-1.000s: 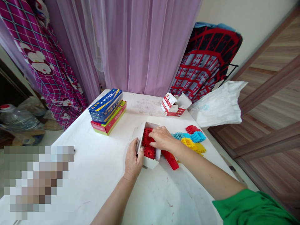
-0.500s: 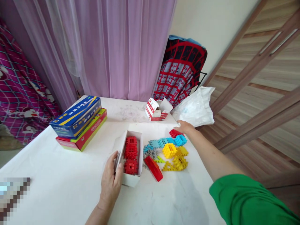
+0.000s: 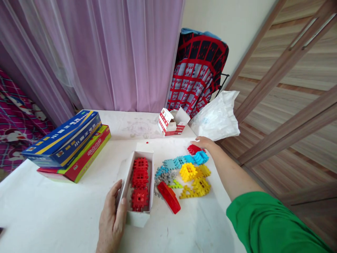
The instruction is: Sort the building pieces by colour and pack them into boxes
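My left hand (image 3: 113,214) is closed on the raised side flap of a long white cardboard box (image 3: 139,219), thumb on the near side. Three red plastic building blocks (image 3: 139,177) with square windows lie in a row inside it. At the far right of the table, my right hand (image 3: 204,142) touches a cluster of red interlocking pieces (image 3: 194,149); its fingers are mostly hidden. Light-blue pieces (image 3: 180,161), yellow pieces (image 3: 201,187), grey pieces (image 3: 167,175), a green piece (image 3: 176,184) and a long red piece (image 3: 169,197) lie between the hands.
A blue box (image 3: 63,140) rests on a red and green box (image 3: 86,154) at the left. Near the back edge stands an opened red and white carton (image 3: 173,123), with a white plastic bag (image 3: 217,116) beside it. Wooden cabinet doors (image 3: 284,105) rise at the right.
The view has shifted and come closer. My left hand and the box sit lower and further left in view. My right hand stays by the red pieces.
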Tool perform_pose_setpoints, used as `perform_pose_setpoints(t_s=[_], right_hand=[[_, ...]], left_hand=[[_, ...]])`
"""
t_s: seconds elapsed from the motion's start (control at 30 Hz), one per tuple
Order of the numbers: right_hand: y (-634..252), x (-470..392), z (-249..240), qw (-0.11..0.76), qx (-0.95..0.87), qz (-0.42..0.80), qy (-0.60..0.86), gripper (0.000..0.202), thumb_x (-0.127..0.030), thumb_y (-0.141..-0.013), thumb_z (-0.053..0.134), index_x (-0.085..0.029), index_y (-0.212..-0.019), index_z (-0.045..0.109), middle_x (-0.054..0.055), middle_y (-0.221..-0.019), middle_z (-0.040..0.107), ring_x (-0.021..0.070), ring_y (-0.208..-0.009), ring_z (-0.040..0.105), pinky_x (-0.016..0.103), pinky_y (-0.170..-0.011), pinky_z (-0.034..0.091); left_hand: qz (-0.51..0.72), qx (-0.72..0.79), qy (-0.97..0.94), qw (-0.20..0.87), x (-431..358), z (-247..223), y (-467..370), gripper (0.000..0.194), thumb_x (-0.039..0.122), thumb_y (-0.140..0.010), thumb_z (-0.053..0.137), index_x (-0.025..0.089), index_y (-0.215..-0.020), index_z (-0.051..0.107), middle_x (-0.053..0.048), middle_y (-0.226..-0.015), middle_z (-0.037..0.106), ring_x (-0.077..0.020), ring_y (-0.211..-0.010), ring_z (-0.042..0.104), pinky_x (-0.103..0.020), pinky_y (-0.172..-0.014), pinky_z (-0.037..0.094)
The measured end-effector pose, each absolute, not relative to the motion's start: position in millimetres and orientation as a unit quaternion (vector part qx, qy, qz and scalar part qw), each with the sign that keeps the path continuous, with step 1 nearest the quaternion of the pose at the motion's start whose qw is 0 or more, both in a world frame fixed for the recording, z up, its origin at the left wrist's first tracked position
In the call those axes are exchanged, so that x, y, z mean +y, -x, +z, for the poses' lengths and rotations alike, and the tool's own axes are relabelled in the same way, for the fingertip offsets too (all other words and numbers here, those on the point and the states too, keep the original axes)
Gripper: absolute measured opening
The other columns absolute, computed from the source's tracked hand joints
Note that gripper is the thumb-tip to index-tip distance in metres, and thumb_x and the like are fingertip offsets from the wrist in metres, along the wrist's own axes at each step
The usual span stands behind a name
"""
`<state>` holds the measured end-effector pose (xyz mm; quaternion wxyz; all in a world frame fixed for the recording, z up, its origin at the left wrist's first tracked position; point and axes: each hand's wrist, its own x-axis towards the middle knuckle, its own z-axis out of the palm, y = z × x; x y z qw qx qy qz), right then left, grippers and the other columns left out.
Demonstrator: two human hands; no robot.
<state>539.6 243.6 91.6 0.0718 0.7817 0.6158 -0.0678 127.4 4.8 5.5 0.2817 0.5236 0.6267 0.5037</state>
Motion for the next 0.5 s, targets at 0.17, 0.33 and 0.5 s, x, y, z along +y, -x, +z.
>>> perform_pose_setpoints(t_s=[0.17, 0.33, 0.5], right_hand=[[-571, 237, 98, 0.102, 0.590, -0.075, -0.797, 0.039, -0.031, -0.074, 0.065, -0.015, -0.110, 0.070, 0.015, -0.109, 0.070, 0.0270, -0.097, 0.065, 0.032, -0.079, 0.048], [-581, 224, 76, 0.090, 0.622, -0.098, -0.771, 0.049, -0.027, -0.079, 0.063, -0.014, -0.126, 0.061, 0.010, -0.104, 0.071, 0.0188, -0.084, 0.064, 0.023, -0.070, 0.045], [-592, 226, 60, 0.079, 0.659, -0.106, -0.740, 0.036, -0.028, -0.079, 0.066, -0.016, -0.113, 0.066, 0.008, -0.104, 0.071, 0.0186, -0.089, 0.061, 0.022, -0.072, 0.042]], left_hand=[[0.488, 0.647, -0.518, 0.274, 5, 10, -126, 0.055, 0.055, -0.087, 0.043, 0.023, -0.130, 0.050, -0.009, -0.135, 0.055, -0.0277, -0.121, 0.054, -0.044, -0.103, 0.045], [0.470, 0.658, -0.530, 0.256, 5, 10, -123, 0.056, 0.057, -0.086, 0.041, 0.022, -0.129, 0.051, -0.008, -0.135, 0.056, -0.0278, -0.122, 0.054, -0.043, -0.104, 0.045], [0.453, 0.667, -0.536, 0.251, 5, 12, -120, 0.055, 0.057, -0.086, 0.041, 0.023, -0.128, 0.051, -0.008, -0.135, 0.056, -0.0284, -0.122, 0.054, -0.044, -0.103, 0.046]])
